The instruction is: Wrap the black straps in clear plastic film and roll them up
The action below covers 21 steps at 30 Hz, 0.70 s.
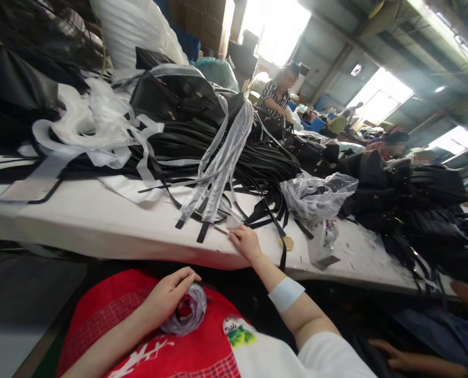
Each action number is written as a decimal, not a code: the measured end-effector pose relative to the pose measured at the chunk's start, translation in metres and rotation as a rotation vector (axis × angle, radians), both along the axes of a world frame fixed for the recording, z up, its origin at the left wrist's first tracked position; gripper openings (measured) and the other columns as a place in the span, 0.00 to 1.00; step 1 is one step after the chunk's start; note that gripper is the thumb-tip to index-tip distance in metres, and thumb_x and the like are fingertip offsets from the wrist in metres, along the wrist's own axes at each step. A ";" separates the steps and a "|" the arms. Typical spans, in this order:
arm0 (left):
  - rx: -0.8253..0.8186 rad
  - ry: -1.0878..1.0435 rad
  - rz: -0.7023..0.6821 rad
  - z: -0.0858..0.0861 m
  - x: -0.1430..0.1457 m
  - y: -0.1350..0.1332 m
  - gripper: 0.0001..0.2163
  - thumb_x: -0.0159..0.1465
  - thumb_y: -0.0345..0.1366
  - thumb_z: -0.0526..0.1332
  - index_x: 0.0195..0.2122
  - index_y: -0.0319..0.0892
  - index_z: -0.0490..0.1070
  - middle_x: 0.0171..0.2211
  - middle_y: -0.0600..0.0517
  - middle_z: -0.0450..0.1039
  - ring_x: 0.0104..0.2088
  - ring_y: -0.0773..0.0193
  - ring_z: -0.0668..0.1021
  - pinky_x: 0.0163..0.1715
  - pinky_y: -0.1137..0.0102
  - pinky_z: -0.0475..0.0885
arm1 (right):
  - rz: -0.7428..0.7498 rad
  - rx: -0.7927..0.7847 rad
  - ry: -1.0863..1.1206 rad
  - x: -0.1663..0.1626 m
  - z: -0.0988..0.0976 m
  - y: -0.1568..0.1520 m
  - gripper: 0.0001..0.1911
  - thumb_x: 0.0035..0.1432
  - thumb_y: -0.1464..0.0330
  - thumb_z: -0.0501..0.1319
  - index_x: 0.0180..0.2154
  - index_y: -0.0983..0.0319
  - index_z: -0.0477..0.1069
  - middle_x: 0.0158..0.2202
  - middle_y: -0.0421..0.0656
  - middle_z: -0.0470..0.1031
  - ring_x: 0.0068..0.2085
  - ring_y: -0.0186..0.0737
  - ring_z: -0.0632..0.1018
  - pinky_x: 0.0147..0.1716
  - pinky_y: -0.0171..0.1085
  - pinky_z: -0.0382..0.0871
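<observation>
My left hand [176, 290] is over my red apron, its fingers curled at a coil of translucent grey strip [194, 315]. Above the white table's front edge, my right hand [245, 241] is pinched closed. A thin tan sliver shows by its fingertips, too small to name, beside a small pale piece [234, 221]. Just beyond lie long black straps [204, 231], several wrapped in clear plastic film [218, 186], their ends towards me. More black straps [187, 142] are heaped behind. A pale blue band [286, 294] circles my right forearm.
Left on the white table [76, 220] are a phone-like flat object [29, 190] and a tangle of white strips [96, 126]. Crumpled clear plastic [320, 197], a round yellowish disc [287, 243] and black bags [407, 194] lie right. A co-worker [277, 97] stands beyond; another person's hand [391, 354] shows lower right.
</observation>
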<state>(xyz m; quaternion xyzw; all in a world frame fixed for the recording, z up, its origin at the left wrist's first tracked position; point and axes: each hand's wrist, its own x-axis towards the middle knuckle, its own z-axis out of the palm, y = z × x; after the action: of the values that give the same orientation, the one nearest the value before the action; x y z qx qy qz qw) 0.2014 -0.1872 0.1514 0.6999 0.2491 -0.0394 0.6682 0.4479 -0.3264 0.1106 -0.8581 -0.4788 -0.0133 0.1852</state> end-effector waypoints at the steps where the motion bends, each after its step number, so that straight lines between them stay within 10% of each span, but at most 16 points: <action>1: -0.004 0.004 -0.001 -0.001 0.001 0.001 0.18 0.60 0.52 0.53 0.34 0.42 0.71 0.22 0.58 0.64 0.18 0.67 0.65 0.18 0.73 0.60 | -0.009 0.024 0.018 -0.001 -0.002 0.000 0.10 0.62 0.64 0.60 0.36 0.59 0.79 0.33 0.43 0.76 0.37 0.38 0.75 0.40 0.34 0.66; 21: 0.002 -0.019 0.007 -0.009 0.002 0.003 0.20 0.59 0.55 0.52 0.34 0.42 0.71 0.22 0.57 0.65 0.20 0.66 0.67 0.21 0.72 0.63 | -0.023 -0.026 -0.031 -0.014 0.007 0.002 0.09 0.62 0.64 0.60 0.36 0.58 0.79 0.35 0.43 0.76 0.39 0.39 0.74 0.41 0.34 0.66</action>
<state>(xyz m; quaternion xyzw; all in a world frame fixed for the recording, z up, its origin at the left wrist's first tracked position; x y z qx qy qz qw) 0.2037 -0.1837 0.1422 0.7000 0.2452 -0.0302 0.6700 0.4334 -0.3245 0.1179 -0.8655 -0.4719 -0.0226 0.1664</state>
